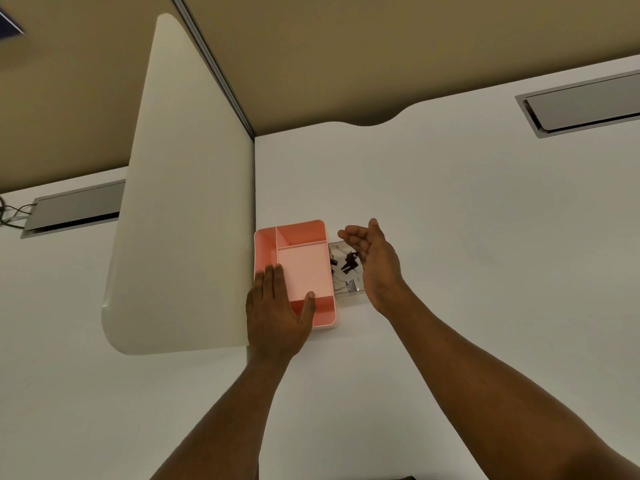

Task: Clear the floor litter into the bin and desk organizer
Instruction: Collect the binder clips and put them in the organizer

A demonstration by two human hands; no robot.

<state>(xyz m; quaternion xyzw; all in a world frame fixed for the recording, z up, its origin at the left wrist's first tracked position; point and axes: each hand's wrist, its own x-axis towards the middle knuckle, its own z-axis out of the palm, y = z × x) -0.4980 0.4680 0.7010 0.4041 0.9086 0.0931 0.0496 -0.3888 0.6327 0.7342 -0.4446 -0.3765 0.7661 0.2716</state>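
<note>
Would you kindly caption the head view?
Left hand steadies pink organizer; open right hand hovers over binder clips.

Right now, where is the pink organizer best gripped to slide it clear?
Probably the near short wall of the pink organizer, from the person's side: the divider panel blocks its left, the clear clip box its right. The left hand rests there already.

Pink compartmented desk organizer (301, 268) sits upright on the desk, touching the divider panel's foot.
</note>
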